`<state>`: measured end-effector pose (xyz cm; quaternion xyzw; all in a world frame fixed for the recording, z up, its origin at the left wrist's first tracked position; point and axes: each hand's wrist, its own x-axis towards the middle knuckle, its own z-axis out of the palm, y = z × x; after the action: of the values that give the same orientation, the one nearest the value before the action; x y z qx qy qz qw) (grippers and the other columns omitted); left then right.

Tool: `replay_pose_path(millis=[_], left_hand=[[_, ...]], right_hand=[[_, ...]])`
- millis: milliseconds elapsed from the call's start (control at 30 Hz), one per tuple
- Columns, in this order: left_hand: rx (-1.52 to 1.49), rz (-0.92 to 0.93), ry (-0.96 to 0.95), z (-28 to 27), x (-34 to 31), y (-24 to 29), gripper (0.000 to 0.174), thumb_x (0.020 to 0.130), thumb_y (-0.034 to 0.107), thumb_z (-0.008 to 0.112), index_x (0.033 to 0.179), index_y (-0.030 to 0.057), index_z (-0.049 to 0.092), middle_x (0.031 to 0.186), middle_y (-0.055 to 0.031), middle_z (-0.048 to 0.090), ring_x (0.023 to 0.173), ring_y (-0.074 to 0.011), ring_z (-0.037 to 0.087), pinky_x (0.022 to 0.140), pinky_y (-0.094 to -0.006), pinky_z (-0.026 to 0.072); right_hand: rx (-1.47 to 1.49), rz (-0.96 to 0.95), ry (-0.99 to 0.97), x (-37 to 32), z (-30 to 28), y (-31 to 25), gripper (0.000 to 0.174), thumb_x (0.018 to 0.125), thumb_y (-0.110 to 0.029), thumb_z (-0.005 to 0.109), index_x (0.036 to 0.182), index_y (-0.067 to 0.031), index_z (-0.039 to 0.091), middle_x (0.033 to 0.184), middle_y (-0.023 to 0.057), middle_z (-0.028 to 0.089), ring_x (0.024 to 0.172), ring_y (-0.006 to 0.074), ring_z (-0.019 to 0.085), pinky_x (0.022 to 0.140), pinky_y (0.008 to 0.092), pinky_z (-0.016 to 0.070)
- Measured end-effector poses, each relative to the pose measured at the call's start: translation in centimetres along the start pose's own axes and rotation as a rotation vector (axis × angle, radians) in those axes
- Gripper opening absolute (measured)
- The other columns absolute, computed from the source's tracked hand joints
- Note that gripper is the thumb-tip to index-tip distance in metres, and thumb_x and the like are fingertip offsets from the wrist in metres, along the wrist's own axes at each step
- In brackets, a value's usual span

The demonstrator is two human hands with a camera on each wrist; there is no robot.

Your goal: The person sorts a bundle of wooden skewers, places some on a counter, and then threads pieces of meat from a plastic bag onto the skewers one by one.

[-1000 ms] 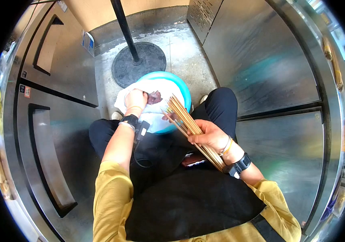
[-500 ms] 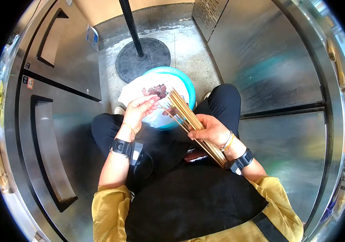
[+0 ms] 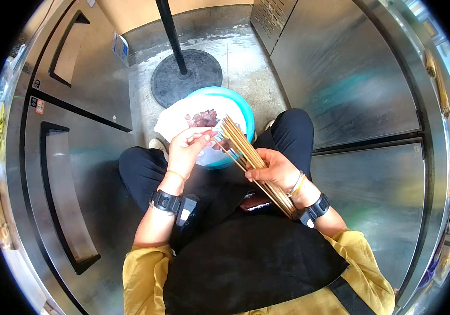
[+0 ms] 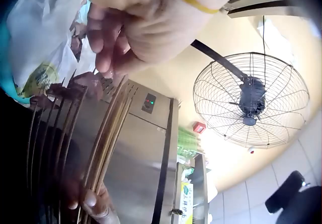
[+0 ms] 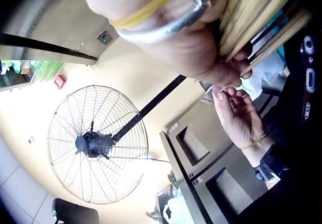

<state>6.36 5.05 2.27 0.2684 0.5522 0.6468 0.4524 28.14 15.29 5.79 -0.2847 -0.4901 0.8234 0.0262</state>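
My left hand pinches a small piece of raw meat between thumb and fingertips, right at the skewer tips. In my right hand I grip a bundle of thin wooden skewers, tips pointing up and away from me. Several skewers on the bundle's left side fan apart, with dark red meat pieces on their tips in the left wrist view. Just beyond my left fingers, a pile of cut meat lies on white plastic over a turquoise basin.
The basin stands between my knees. Behind it is the round black base of a pole, which carries a caged fan. Steel cabinets close in on both sides. A phone lies in my lap.
My left hand has come back from the meat pile toward the skewer tips, bringing a piece of meat. The right hand still holds the bundle, nearly in place; the head view has shifted slightly.
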Motion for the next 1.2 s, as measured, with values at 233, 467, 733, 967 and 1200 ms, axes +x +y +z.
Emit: replay_pose_path(millis=[233, 467, 733, 967, 1200], left_hand=[[0.457, 0.221, 0.074, 0.6, -0.4, -0.2, 0.018, 0.082, -0.001, 0.061, 0.1, -0.0003, 0.065, 0.089, -0.0078, 0.069, 0.078, -0.0108, 0.064, 0.073, -0.0238, 0.0512], [0.575, 0.319, 0.122, 1.4, -0.4, 0.8, 0.015, 0.082, -0.001, 0.062, 0.096, 0.0012, 0.066, 0.088, -0.0052, 0.069, 0.08, -0.0085, 0.064, 0.072, -0.0223, 0.0503], [0.597, 0.352, 0.096, 1.4, -0.5, 0.9, 0.014, 0.078, 0.0, 0.064, 0.091, 0.0031, 0.068, 0.084, -0.0074, 0.07, 0.075, -0.0128, 0.066, 0.069, -0.0251, 0.0519], [0.651, 0.323, 0.022, 1.9, -0.8, 1.2, 0.013, 0.078, -0.001, 0.065, 0.09, 0.0023, 0.068, 0.08, -0.0064, 0.069, 0.073, -0.0108, 0.066, 0.068, -0.0232, 0.0512], [0.696, 0.347, -0.001, 2.2, -0.6, 0.7, 0.013, 0.077, -0.002, 0.066, 0.089, 0.0013, 0.068, 0.079, -0.0061, 0.069, 0.072, -0.0104, 0.066, 0.067, -0.0227, 0.0513]], right_hand=[[0.001, 0.01, -0.005, -0.1, -0.1, 0.2, 0.023, 0.075, -0.001, 0.069, 0.093, -0.0026, 0.054, 0.077, 0.0027, 0.059, 0.066, 0.0098, 0.057, 0.058, 0.0202, 0.0442], [-0.012, -0.011, -0.007, -0.1, -0.2, 0.3, 0.023, 0.076, 0.0, 0.069, 0.093, -0.0024, 0.054, 0.079, 0.0027, 0.059, 0.068, 0.01, 0.058, 0.059, 0.0202, 0.0447], [-0.008, -0.011, 0.004, -0.2, -0.2, 0.3, 0.022, 0.076, 0.002, 0.068, 0.093, -0.0019, 0.054, 0.079, 0.003, 0.059, 0.07, 0.0099, 0.058, 0.06, 0.0196, 0.0445], [-0.046, 0.0, 0.002, 0.0, -0.6, 0.7, 0.022, 0.076, 0.003, 0.067, 0.093, -0.0013, 0.053, 0.08, 0.0031, 0.059, 0.07, 0.0106, 0.059, 0.06, 0.0204, 0.0453], [-0.053, -0.009, 0.015, 0.3, -0.8, 1.1, 0.024, 0.076, 0.003, 0.067, 0.094, -0.0013, 0.053, 0.08, 0.0035, 0.059, 0.069, 0.011, 0.059, 0.059, 0.0209, 0.0456]])
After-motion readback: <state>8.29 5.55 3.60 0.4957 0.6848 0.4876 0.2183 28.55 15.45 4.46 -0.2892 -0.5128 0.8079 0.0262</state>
